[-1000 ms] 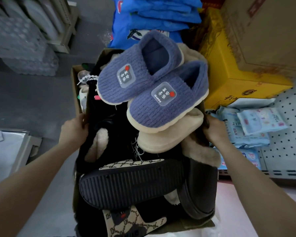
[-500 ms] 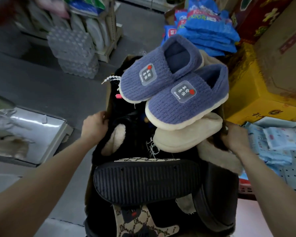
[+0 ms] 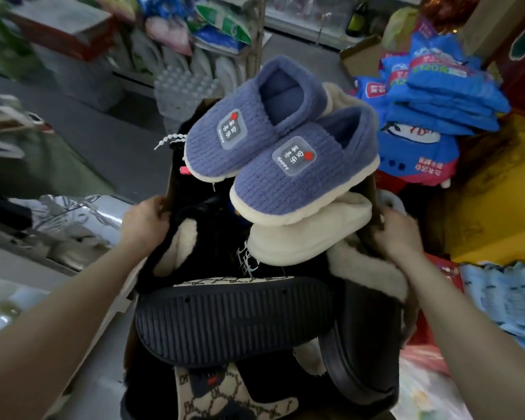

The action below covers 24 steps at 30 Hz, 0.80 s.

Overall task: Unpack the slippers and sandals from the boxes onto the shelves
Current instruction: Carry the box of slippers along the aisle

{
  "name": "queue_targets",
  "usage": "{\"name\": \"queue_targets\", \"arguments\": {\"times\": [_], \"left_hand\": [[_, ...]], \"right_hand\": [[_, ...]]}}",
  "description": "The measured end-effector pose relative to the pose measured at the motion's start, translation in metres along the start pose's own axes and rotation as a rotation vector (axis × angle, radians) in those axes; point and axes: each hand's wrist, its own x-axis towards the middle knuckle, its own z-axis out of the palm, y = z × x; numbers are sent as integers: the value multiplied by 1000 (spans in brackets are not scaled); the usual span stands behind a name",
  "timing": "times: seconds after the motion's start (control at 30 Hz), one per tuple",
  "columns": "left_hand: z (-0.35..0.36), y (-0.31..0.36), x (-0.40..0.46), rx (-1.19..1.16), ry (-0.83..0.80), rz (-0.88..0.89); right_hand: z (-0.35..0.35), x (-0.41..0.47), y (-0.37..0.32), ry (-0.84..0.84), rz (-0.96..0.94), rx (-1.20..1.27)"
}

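Box [image 3: 168,189] gripped by left hand [image 3: 144,221], right hand [image 3: 399,234]; two blue slippers [image 3: 282,150] atop.

Both hands, left hand [image 3: 144,221] and right hand [image 3: 399,234], grip box [image 3: 168,189] apparently; 2 blue slippers [image 3: 281,153] top.

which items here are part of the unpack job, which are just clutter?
Job:
- box, gripped at its sides by left hand and right hand
- blue slippers on top
- cream slipper
- black sole-up sandal

Clutter:
- blue packs
- yellow carton
- bottle pack
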Motion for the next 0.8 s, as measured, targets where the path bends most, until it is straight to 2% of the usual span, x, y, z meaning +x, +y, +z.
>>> {"name": "queue_targets", "arguments": {"times": [0.23, 0.5, 0.8], "left_hand": [[10, -12, 90, -14, 19, -64], [25, 1, 229, 41, -8, -48], [31, 3, 383, 14, -68, -65]], "right_hand": [[18, 106, -48, -3, -50, 58], [36, 246, -85, -47, -30, -4], [44, 355, -155, -18, 42, -29]]}}
